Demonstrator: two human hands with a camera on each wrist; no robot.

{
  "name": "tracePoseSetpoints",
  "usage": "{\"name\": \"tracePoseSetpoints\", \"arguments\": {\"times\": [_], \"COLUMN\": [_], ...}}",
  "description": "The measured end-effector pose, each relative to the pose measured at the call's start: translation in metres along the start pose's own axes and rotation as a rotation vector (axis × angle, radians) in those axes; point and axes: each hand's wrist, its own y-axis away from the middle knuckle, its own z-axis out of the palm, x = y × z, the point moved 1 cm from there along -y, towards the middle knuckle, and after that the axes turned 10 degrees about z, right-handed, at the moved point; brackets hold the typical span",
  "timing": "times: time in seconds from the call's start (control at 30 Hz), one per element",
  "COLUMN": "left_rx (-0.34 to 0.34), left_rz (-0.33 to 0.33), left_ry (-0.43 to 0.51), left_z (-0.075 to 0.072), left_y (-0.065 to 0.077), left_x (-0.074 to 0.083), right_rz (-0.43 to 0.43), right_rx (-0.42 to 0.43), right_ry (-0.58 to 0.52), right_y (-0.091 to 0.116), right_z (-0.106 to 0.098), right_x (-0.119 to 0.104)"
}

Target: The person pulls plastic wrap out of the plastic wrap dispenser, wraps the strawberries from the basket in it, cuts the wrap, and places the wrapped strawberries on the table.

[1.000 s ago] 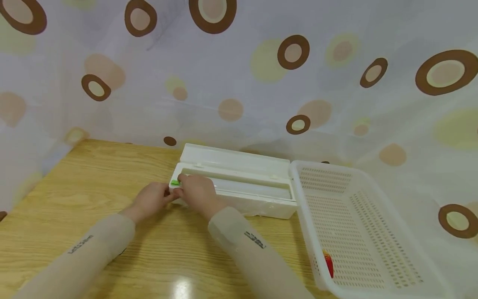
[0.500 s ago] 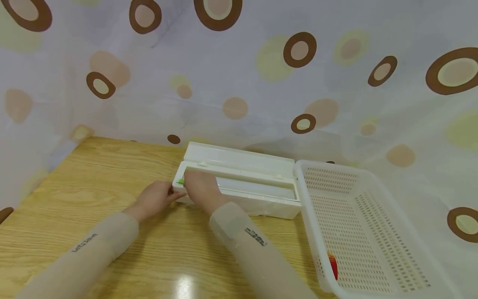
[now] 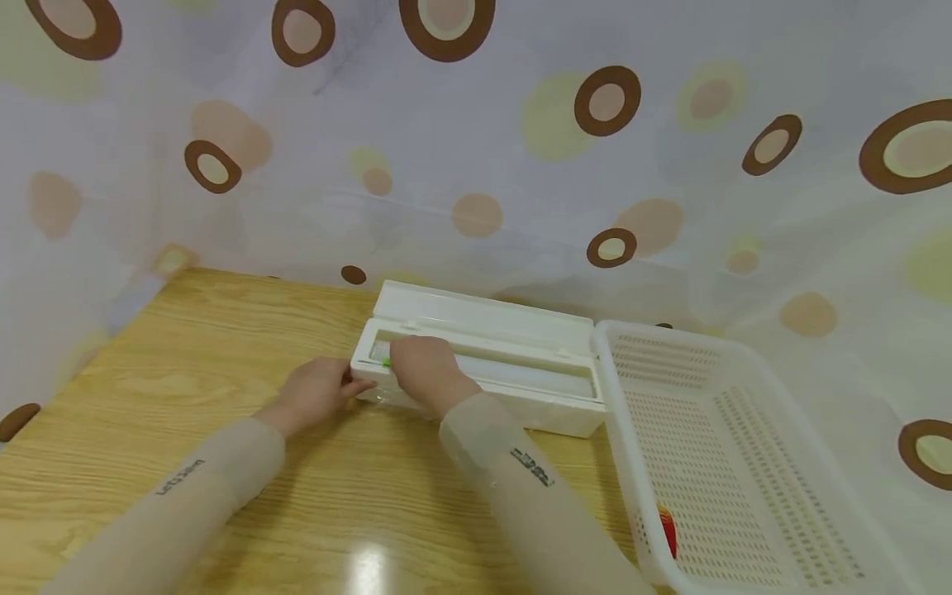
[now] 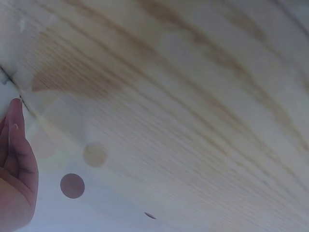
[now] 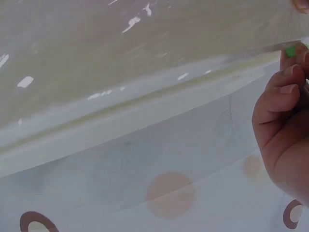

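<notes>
A white cling film dispenser (image 3: 554, 418) lies on the wooden table, its long lid (image 3: 491, 319) tipped back and a pale roll (image 3: 528, 376) visible inside. My left hand (image 3: 318, 393) grips the left end, thumb along the front. In the left wrist view only the edge of that hand (image 4: 20, 164) shows. With its fingers curled, my right hand (image 3: 427, 369) pinches the small green slide cutter (image 3: 386, 362) near the left part of the front rail, mostly covering it. Green also peeks out by the right fingertips (image 5: 289, 89) in the right wrist view, beside shiny clear film (image 5: 120, 58).
Against the dispenser's right end stands a white perforated basket (image 3: 623, 463). A red item (image 3: 667, 530) shows at its near left side. Behind the table (image 3: 245, 330) hangs a pale curtain (image 3: 461, 124) with brown rings and dots.
My right hand has slid a little rightward along the dispenser with the green slide cutter, baring more of the left end. The left hand keeps its grip there. The whole view has shifted slightly.
</notes>
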Motion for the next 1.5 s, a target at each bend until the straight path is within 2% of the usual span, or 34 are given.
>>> {"name": "tracePoseSetpoints", "arguments": {"times": [0.17, 0.33, 0.67, 0.77, 1.0, 1.17, 1.3, 1.5], "left_rx": [0.020, 0.002, -0.023, -0.026, -0.024, -0.017, -0.021, -0.025], "left_rz": [-0.012, -0.005, -0.027, -0.033, -0.022, -0.021, -0.019, -0.012], "left_ry": [-0.041, -0.051, -0.030, -0.034, -0.050, -0.058, -0.055, -0.049], "left_z": [-0.003, -0.002, -0.002, -0.003, -0.005, -0.006, -0.006, -0.005], "left_y": [0.002, 0.002, 0.000, 0.000, 0.002, 0.003, 0.004, 0.002], "left_x": [-0.003, -0.004, 0.003, 0.003, -0.001, -0.001, 0.001, 0.006], "right_rz": [-0.005, -0.008, -0.013, 0.006, 0.049, 0.048, 0.039, 0.039], "right_rx": [-0.009, -0.002, 0.025, 0.006, -0.001, 0.021, 0.038, 0.013], "right_ry": [0.054, 0.075, 0.076, 0.095, 0.162, 0.207, 0.214, 0.211], "right_y": [0.005, 0.009, 0.021, 0.026, 0.037, 0.043, 0.047, 0.055], "right_z": [-0.001, 0.000, 0.001, 0.000, -0.001, 0.001, 0.002, 0.004], "right_x": [0.010, 0.018, 0.038, 0.046, 0.064, 0.074, 0.080, 0.095]}}
